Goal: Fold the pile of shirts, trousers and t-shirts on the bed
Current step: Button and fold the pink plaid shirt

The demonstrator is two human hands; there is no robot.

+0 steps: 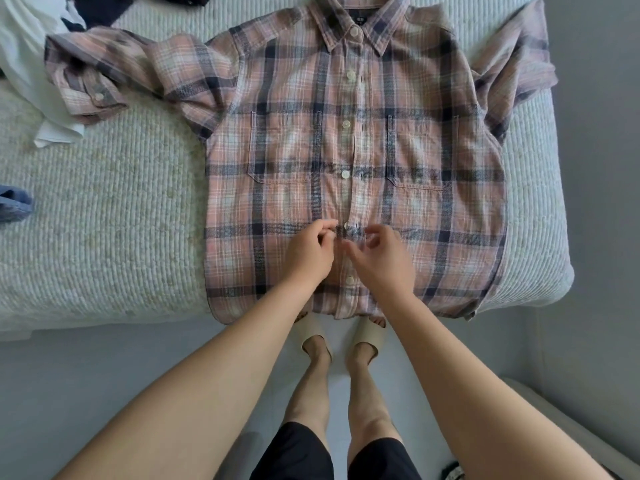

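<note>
Left grip: left hand (309, 249) pinches the placket of the plaid shirt (408, 216) just beside a button (346, 225).
Right grip: right hand (379, 258) hovers over the placket, fingers loosely curled; whether it grasps cloth, cannot tell.
Shirt: lies face up and spread flat on the bed (104, 209), collar far, hem at the near edge.
Sleeves: left one bunched far left, right one draped off the right side.
Other clothes: white garment (24, 74) and dark garment (104, 6) far left.

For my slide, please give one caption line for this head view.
Both hands, left and right, work at a button on the placket of a plaid shirt laid flat on the bed.
</note>
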